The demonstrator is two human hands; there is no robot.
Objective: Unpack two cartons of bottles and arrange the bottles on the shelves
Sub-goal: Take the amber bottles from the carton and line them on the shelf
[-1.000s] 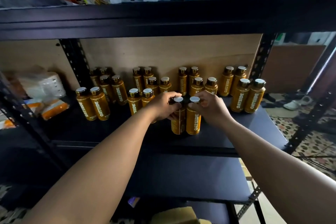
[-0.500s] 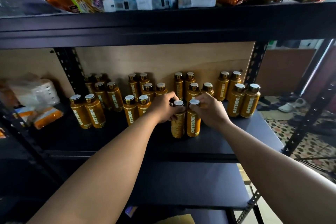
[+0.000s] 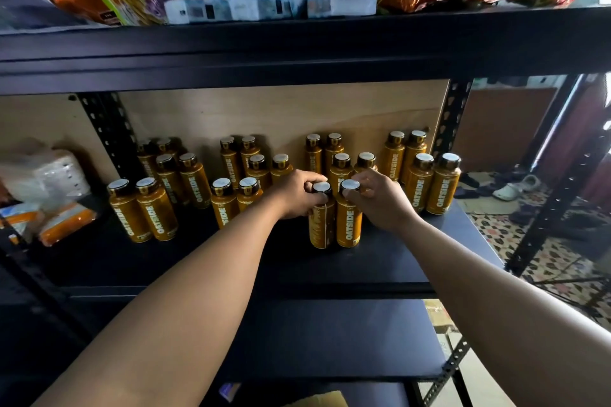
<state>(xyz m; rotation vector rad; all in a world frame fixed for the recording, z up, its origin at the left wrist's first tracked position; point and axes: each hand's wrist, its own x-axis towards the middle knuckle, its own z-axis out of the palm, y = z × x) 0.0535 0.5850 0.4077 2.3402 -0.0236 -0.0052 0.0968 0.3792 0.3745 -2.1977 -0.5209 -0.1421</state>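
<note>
Several amber bottles with silver caps stand in paired rows on the dark middle shelf (image 3: pixel 390 261). Two of them stand upright side by side in front of the third row. My left hand (image 3: pixel 296 193) grips the neck of the left bottle (image 3: pixel 321 225), whose label faces away. My right hand (image 3: pixel 380 200) pinches the cap and neck of the right bottle (image 3: pixel 348 225), whose lettering faces me. Both bottles rest on the shelf board. The far-right row (image 3: pixel 443 185) and the far-left front pair (image 3: pixel 143 211) stand untouched.
The upper shelf (image 3: pixel 297 46) carries snack bags and small white boxes. Wrapped packets (image 3: pixel 49 201) lie at the left of the middle shelf. A lower shelf board (image 3: pixel 330 340) sits below, with a cardboard carton edge (image 3: pixel 317 401) at the bottom. Shoes lie on the patterned floor at right.
Both hands keep hold of the same two bottles, which have slid slightly back toward the row behind. The view has tilted up a little.
</note>
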